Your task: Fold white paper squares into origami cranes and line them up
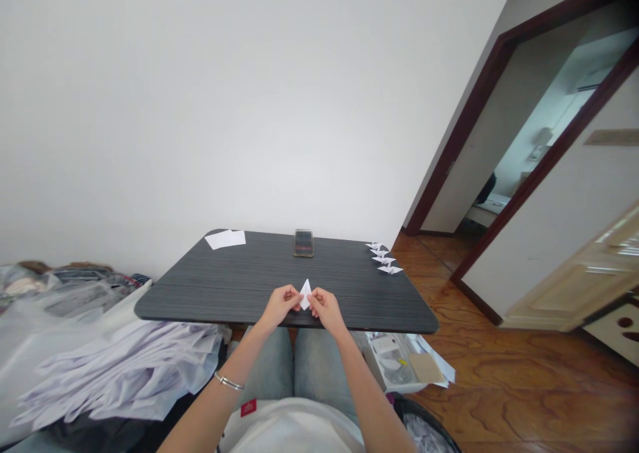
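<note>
My left hand (283, 305) and my right hand (325, 310) hold a folded white paper piece (305, 295) between their fingertips, just above the near edge of the dark wood-grain table (239, 293). The paper forms a narrow point aimed away from me. Several white origami cranes (383, 257) stand in a row along the table's far right side. A phone (303, 243) stands near the far edge, its screen blurred. Loose white paper sheets (225, 239) lie at the far left corner.
A heap of pale cloth (120, 373) lies on a bed to my left. An open box of small items (399, 363) sits on the floor below the table's right corner. Wooden flooring and a dark-framed doorway (499, 127) lie to the right.
</note>
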A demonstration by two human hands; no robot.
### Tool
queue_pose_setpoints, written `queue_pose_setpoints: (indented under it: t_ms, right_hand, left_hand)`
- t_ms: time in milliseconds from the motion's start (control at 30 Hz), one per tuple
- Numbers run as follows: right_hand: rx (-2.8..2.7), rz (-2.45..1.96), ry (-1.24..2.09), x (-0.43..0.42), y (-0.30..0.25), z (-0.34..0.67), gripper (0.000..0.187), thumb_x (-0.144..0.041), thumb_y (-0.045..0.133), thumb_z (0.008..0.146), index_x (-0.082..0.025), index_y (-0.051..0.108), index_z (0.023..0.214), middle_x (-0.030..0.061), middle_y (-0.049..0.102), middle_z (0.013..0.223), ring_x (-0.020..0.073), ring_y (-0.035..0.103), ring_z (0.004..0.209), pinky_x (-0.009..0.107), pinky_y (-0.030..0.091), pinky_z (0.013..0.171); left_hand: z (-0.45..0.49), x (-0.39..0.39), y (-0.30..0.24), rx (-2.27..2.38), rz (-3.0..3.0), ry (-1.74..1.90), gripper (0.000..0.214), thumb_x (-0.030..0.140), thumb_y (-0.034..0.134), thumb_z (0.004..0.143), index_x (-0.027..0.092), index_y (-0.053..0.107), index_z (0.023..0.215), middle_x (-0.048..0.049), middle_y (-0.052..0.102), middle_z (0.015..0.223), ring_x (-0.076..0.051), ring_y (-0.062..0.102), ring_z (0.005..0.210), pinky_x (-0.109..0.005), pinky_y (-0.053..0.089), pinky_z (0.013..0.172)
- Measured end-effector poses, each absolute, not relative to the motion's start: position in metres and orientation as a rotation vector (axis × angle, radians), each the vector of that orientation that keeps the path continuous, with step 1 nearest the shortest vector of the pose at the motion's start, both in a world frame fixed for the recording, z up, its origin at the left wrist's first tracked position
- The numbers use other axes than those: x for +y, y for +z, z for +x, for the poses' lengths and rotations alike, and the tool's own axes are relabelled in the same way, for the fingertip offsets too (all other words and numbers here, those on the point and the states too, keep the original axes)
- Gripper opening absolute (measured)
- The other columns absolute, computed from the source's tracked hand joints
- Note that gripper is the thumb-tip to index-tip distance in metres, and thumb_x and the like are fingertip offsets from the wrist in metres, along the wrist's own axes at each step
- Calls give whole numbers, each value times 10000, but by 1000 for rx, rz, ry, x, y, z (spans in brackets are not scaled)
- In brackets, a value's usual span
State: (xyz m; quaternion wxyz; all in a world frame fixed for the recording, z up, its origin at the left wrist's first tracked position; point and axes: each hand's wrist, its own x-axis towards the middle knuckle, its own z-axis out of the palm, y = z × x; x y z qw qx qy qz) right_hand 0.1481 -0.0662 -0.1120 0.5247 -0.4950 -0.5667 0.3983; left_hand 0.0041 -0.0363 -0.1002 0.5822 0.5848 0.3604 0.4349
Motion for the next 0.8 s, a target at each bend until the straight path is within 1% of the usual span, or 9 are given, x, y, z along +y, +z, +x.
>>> queue_pose_setpoints:
  t_ms: [100,233,300,400,467,600,800]
  right_hand:
    - [-1359,-1181,951,-67,-111,148,232,-372,528,728,-178,495,604,-56,505,465,62,415,340,157,317,343]
    - [-1360,-1180,949,-67,-111,148,242,-385,528,728,-178,504,607,-56,506,460,61,412,338,156,318,341]
    - [-1362,-1177,952,-67,-111,148,245,-387,527,731,-178,502,605,-58,502,457,61,413,341,155,318,345]
    - [-1372,-1168,962,-68,-111,148,244,-383,526,735,-178,499,606,-60,494,458,60,409,345,153,315,350]
    - [-1381,-1161,967,-69,-111,148,236,-374,530,735,-177,502,608,-61,493,460,58,406,347,151,313,353]
    - [-1392,-1151,970,-69,-110,148,228,-368,533,734,-175,516,614,-61,495,459,57,403,347,149,310,351]
    - [-1376,-1145,978,-68,-111,148,225,-369,552,718,-174,531,609,-58,504,446,60,403,341,151,311,340]
  left_hand:
    - [4,-37,-100,836,1377,1018,287,343,688,599,126,501,607,18,574,513,-85,524,457,-207,438,490]
    - [5,-37,-100,820,1383,1030,303,359,694,588,132,510,665,26,562,546,-87,525,478,-207,445,489]
    - [5,-36,-100,812,1386,1034,303,390,666,617,134,520,684,27,556,559,-88,527,494,-204,446,494]
    - [4,-34,-100,807,1389,1031,318,441,590,682,131,526,651,24,548,557,-87,521,503,-203,446,508]
    - [4,-34,-100,806,1394,1025,327,445,575,695,128,527,628,23,547,552,-84,513,500,-200,441,510]
    - [3,-34,-99,807,1411,1017,319,433,585,692,127,537,615,24,548,536,-80,498,487,-195,425,501]
    - [4,-35,-96,837,1440,1020,299,405,650,633,123,551,617,8,582,538,-87,496,471,-201,412,487]
